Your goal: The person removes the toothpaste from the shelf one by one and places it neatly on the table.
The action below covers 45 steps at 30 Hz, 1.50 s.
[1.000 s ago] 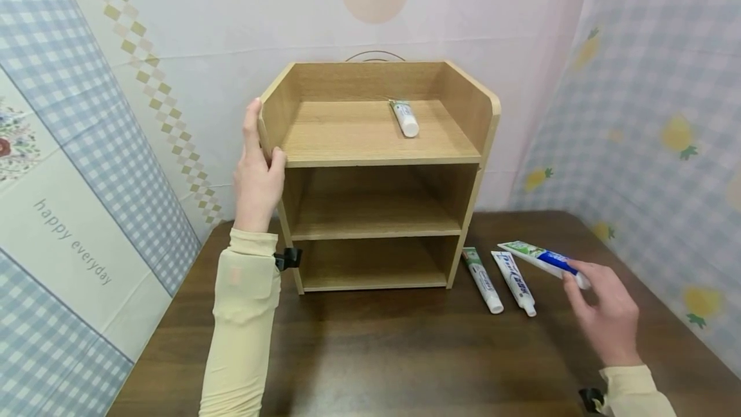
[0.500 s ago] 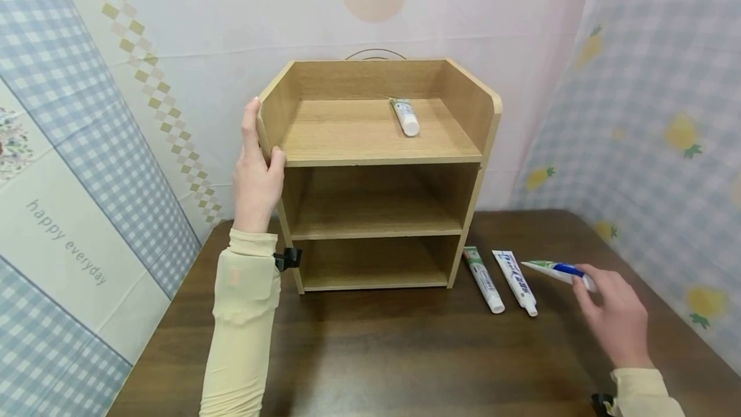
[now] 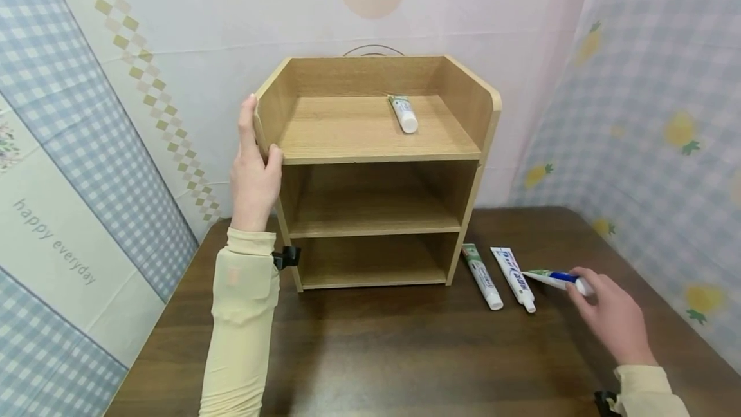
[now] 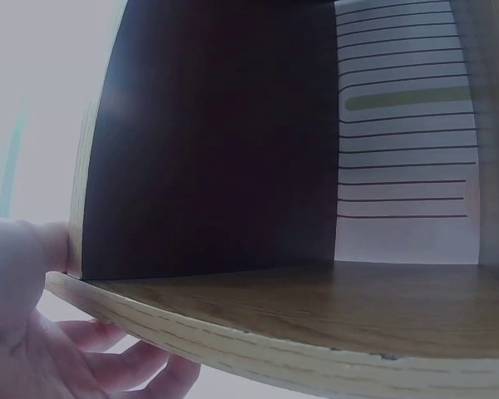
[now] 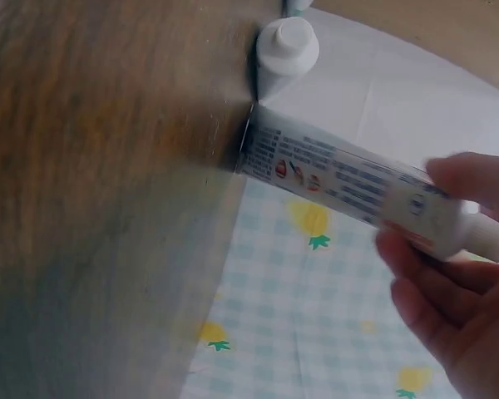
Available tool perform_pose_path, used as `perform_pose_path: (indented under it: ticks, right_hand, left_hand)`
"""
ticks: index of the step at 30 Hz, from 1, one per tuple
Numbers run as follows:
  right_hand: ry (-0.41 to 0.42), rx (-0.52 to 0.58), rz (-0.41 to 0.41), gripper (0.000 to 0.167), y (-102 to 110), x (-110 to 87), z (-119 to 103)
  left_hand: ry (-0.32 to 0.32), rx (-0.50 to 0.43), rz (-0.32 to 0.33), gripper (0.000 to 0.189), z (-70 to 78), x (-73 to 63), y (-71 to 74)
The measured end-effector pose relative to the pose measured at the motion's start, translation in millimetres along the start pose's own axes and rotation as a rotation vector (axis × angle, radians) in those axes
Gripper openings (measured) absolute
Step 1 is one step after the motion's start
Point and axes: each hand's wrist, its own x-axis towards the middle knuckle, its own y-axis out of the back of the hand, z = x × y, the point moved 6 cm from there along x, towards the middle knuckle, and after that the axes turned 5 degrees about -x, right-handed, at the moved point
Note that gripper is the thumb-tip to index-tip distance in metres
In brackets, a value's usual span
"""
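Note:
My left hand grips the left side panel of a small wooden shelf, thumb at the front edge of the top board. In the left wrist view the fingers curl round the panel's edge. My right hand pinches a blue, green and white toothpaste tube near its capped end. The right wrist view shows that tube's printed back, tilted, its flat end down at the table surface. Beside it lies a white and blue toothpaste tube, and left of that a green and white one.
On the shelf's top board lies a small white and green tube, cap toward the front. Two lower compartments open forward. The brown table runs to a pineapple-printed checked cloth at the right and a pale cloth behind.
My right hand has moved slightly, and the tube in it has turned and dropped, its flat end now close to the white and blue tube. My left hand stays on the shelf.

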Motion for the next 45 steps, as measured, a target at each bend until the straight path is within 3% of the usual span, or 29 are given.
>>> perform_pose_path:
  ticks: [8, 15, 24, 34, 45]
  right_hand:
    - [-0.003, -0.047, -0.191, 0.032, -12.7, -2.2, 2.1]
    - [0.048, -0.089, -0.308, 0.038, -19.9, -1.1, 0.4]
    - [0.078, -0.1, -0.429, 0.045, -38.0, 20.0, -2.0]
    - [0.103, -0.057, -0.481, 0.046, -59.0, 34.9, 0.3]
    - [0.09, -0.05, -0.55, 0.049, -66.4, 40.5, 9.3]
  left_hand:
    - [-0.016, 0.006, 0.002, 0.071, 1.7, 0.8, 0.0]
    - [-0.021, 0.01, 0.005, 0.071, 0.2, 0.4, 0.1]
    - [-0.035, 0.018, 0.007, 0.07, 1.6, 1.7, 0.1]
    - [-0.022, 0.012, 0.013, 0.07, -1.4, -0.9, 0.9]
    - [-0.025, 0.009, 0.008, 0.07, -1.1, -0.8, 0.0]
